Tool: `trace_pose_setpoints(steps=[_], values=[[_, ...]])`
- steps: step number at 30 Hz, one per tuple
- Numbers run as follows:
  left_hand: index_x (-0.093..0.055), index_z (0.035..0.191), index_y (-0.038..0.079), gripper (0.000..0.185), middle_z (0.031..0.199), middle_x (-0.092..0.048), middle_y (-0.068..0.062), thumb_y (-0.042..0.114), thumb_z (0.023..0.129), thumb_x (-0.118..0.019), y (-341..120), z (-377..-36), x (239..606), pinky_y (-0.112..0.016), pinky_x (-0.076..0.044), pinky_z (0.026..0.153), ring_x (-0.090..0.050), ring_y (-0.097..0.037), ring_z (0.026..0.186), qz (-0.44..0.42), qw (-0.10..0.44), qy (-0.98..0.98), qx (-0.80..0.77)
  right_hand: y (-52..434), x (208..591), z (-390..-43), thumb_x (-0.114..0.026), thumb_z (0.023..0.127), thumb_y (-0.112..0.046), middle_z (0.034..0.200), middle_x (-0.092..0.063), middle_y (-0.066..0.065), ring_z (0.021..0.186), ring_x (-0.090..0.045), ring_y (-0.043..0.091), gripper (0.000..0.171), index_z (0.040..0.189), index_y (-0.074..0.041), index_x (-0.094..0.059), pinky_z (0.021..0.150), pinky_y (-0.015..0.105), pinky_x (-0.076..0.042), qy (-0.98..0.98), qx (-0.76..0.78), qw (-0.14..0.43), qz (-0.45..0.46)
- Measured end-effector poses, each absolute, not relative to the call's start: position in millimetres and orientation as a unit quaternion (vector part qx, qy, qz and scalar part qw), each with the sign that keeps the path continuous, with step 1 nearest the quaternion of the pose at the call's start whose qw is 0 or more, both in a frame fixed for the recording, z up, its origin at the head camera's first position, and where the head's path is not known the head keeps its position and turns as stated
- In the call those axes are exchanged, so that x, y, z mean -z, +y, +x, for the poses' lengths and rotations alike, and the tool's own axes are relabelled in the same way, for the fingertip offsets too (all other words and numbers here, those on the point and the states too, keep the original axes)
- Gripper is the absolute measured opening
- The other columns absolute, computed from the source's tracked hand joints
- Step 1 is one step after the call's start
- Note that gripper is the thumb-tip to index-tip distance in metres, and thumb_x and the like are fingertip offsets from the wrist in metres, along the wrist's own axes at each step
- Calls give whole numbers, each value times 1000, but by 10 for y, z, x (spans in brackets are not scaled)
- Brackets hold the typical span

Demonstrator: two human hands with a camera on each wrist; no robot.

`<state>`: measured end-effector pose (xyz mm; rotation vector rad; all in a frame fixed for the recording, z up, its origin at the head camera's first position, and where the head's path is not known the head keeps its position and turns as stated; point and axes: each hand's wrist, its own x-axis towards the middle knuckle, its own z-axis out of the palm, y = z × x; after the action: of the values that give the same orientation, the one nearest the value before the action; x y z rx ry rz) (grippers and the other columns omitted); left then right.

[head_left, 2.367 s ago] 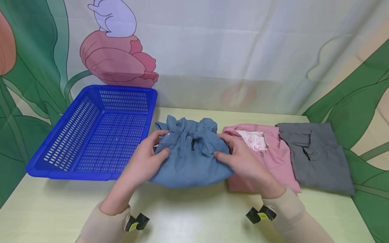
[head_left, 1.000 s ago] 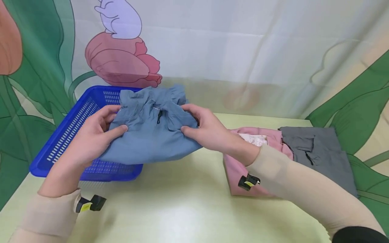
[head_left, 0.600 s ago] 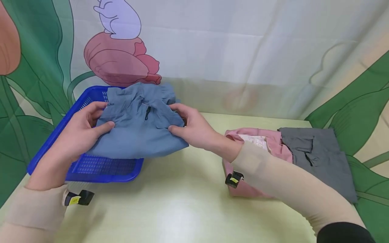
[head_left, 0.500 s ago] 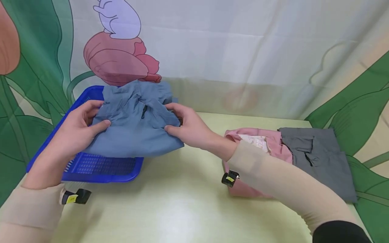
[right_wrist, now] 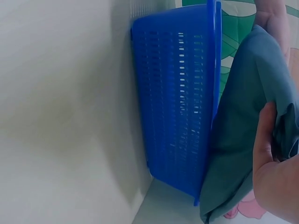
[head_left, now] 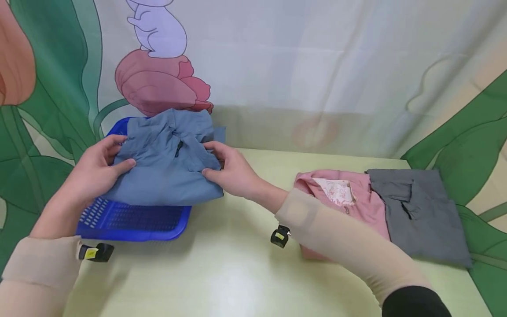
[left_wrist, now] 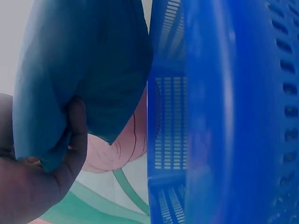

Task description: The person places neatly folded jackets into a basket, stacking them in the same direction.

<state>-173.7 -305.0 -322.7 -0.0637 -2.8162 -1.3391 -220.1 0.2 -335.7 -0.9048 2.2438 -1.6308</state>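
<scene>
A folded blue jacket (head_left: pixel 166 178) with a black zip pull is held above the blue plastic basket (head_left: pixel 142 226) at the left. My left hand (head_left: pixel 95 167) pinches its left side, thumb on top and fingers beneath. On the opposite side my right hand (head_left: pixel 233 171) grips the jacket the same way. In the left wrist view, fingers (left_wrist: pixel 77 140) curl under the jacket (left_wrist: pixel 88 70), over the basket's rim (left_wrist: pixel 215 116). The right wrist view has the jacket (right_wrist: pixel 238 130) close by the rim of the basket (right_wrist: pixel 173 102); whether they touch I cannot tell. Most of the basket's inside is hidden.
A folded pink jacket (head_left: pixel 370 211) with a white patterned lining lies on the pale table (head_left: pixel 222 273), partly behind my right sleeve. Beside it lies a folded grey garment (head_left: pixel 431 224). A printed curtain (head_left: pixel 285 75) hangs along the table's back edge.
Both hands have carried the blue jacket leftward from in front of the pink jacket to above the basket. Over the last half second it has shifted slightly further left.
</scene>
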Motion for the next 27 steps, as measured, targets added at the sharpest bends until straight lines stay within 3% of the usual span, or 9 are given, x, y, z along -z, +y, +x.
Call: trace_pose_setpoints(steps=[2, 4, 7, 10, 14, 20, 27], values=[[-23, 161, 1, 67, 155, -36, -34, 19, 107, -57, -3098, -1730, 3253, -40, -45, 98, -39, -48, 138, -20, 13, -902, 431, -43, 3385, -2178, -66, 97, 0, 128, -64, 13, 108, -63, 22, 52, 146, -1, -50, 93, 26, -51, 762, 560, 113, -306], [-23, 161, 0, 66, 152, -41, -33, 18, 107, -57, -3146, -1724, 3285, -25, -47, 89, -46, -43, 133, -17, 18, -905, 425, -96, 3418, -2164, -66, 97, 0, 127, -65, 13, 107, -64, 21, 51, 145, -1, -50, 92, 26, -51, 760, 562, 114, -306], [-25, 160, -2, 64, 145, -47, -34, 16, 107, -56, -3197, -1720, 3326, -14, -45, 75, -52, -38, 123, -11, 20, -910, 415, -172, 3454, -2149, -66, 97, 0, 125, -66, 12, 105, -65, 18, 49, 144, -2, -51, 91, 25, -52, 759, 563, 115, -307], [-23, 159, -5, 63, 144, -46, -36, 16, 107, -54, -3231, -1720, 3353, -35, -50, 86, -51, -40, 121, -1, 12, -914, 405, -249, 3483, -2149, -66, 97, 1, 122, -67, 11, 101, -66, 16, 48, 143, -2, -52, 88, 24, -52, 758, 564, 113, -309], [-21, 159, -7, 64, 150, -37, -40, 16, 108, -52, -3280, -1735, 3372, -65, -39, 99, -41, -53, 133, 10, 0, -918, 397, -343, 3498, -2144, -66, 96, 2, 118, -68, 11, 97, -65, 13, 48, 142, 0, -53, 86, 21, -52, 759, 562, 110, -310], [-23, 156, -10, 62, 148, -36, -42, 14, 107, -52, -3383, -1762, 3380, -70, -34, 102, -37, -57, 133, 20, 2, -927, 376, -467, 3481, -2156, -68, 96, -1, 119, -68, 10, 99, -65, 11, 53, 145, 0, -50, 85, 19, -51, 774, 546, 116, -297], [-33, 150, -10, 54, 145, -33, -47, 10, 105, -54, -3526, -1781, 3446, -74, -31, 101, -32, -64, 132, 28, -20, -945, 325, -475, 3503, -2104, -75, 94, -9, 131, -60, 12, 106, -65, 12, 66, 152, -7, -44, 81, 20, -54, 781, 514, 202, -290]])
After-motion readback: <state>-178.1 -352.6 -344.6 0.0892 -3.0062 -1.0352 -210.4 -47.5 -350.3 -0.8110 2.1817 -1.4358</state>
